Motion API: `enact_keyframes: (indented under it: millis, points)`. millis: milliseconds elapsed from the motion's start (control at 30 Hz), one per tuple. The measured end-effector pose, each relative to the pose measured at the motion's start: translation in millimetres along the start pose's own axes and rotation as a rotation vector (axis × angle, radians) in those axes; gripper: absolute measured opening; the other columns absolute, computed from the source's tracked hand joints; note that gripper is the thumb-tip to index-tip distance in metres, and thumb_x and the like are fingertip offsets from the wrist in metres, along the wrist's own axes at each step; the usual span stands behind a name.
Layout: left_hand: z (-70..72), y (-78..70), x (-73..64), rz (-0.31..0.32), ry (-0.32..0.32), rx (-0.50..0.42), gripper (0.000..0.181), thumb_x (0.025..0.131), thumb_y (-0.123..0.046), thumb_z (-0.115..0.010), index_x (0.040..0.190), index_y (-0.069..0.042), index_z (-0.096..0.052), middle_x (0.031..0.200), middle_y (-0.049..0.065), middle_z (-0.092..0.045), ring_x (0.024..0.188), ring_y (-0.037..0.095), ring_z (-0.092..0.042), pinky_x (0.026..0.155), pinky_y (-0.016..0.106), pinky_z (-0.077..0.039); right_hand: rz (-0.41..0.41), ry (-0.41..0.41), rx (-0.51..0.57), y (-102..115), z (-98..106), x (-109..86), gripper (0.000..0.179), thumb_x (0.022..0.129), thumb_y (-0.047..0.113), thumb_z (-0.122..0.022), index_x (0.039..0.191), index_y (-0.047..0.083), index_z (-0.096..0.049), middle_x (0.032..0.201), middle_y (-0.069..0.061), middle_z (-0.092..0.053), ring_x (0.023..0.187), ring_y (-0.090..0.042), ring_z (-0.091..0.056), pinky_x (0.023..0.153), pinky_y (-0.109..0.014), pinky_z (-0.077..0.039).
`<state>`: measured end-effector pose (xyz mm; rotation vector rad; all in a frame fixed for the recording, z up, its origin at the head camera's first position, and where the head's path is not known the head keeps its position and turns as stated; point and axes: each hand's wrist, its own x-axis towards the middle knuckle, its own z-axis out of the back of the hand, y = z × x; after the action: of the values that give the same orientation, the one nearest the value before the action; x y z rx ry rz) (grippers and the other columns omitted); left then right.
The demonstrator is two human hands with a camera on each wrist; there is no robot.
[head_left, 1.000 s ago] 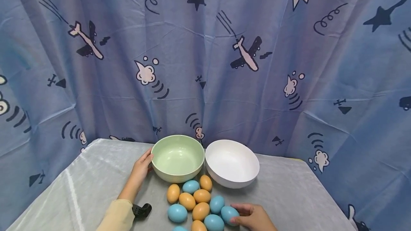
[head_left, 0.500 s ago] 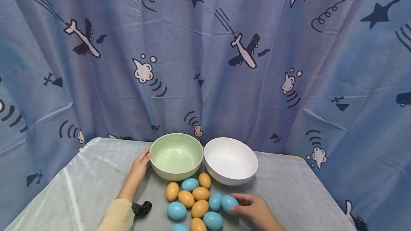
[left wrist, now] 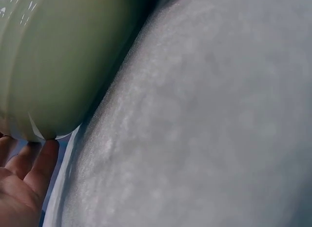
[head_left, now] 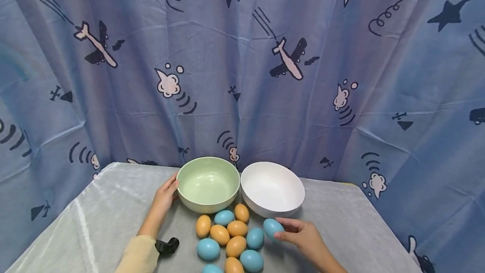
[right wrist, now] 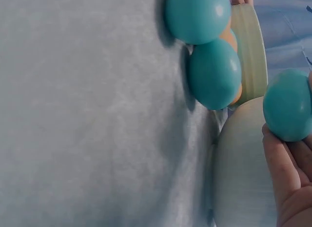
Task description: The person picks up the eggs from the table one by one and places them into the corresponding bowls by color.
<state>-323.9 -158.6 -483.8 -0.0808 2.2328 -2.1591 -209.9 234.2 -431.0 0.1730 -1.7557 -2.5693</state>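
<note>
My right hand [head_left: 305, 236] pinches a blue egg [head_left: 273, 228] between thumb and fingers, just in front of the white bowl [head_left: 273, 191]. In the right wrist view the held egg [right wrist: 288, 106] appears raised above the grey cloth, beside the white bowl's side. My left hand [head_left: 164, 195] touches the left side of the light green bowl [head_left: 207, 184]. The left wrist view has its extended fingers [left wrist: 43, 163] with their tips against the green bowl's wall [left wrist: 58, 66]. Both bowls have nothing inside.
Several orange eggs [head_left: 219, 235] and blue eggs [head_left: 208, 249] lie clustered in front of the bowls on the grey cloth-covered table [head_left: 341, 218]. A black wrist device [head_left: 168, 245] sits at the left sleeve. Behind hangs a blue patterned curtain [head_left: 212, 75].
My right hand has lifted the blue egg from the right side of the cluster and carried it away from me, toward the white bowl. The left hand has stayed at the green bowl.
</note>
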Motion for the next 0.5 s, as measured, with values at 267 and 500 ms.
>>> enact_keyframes:
  millis: [267, 500]
  points:
    - [-3.6, 1.4, 0.3, 0.007, -0.039, -0.021, 0.054, 0.107, -0.029, -0.044, 0.156, -0.008, -0.031, 0.163, 0.012, -0.028, 0.148, 0.03, -0.03, 0.119, 0.052, -0.035, -0.014, -0.042, 0.025, 11.1, 1.3, 6.1, 0.053, 0.081, 0.022, -0.083, 0.125, -0.002, -0.067, 0.117, -0.014, -0.073, 0.1, -0.013, -0.069, 0.084, -0.028, -0.061]
    - [-0.8, 2.5, -0.7, 0.015, -0.037, -0.024, 0.056, 0.107, -0.031, -0.045, 0.156, -0.01, -0.031, 0.164, 0.009, -0.028, 0.149, 0.028, -0.029, 0.12, 0.05, -0.034, -0.023, -0.076, 0.014, 19.0, -1.2, 12.2, 0.053, 0.08, 0.024, -0.084, 0.125, 0.0, -0.068, 0.118, -0.014, -0.073, 0.109, -0.021, -0.069, 0.091, -0.036, -0.06]
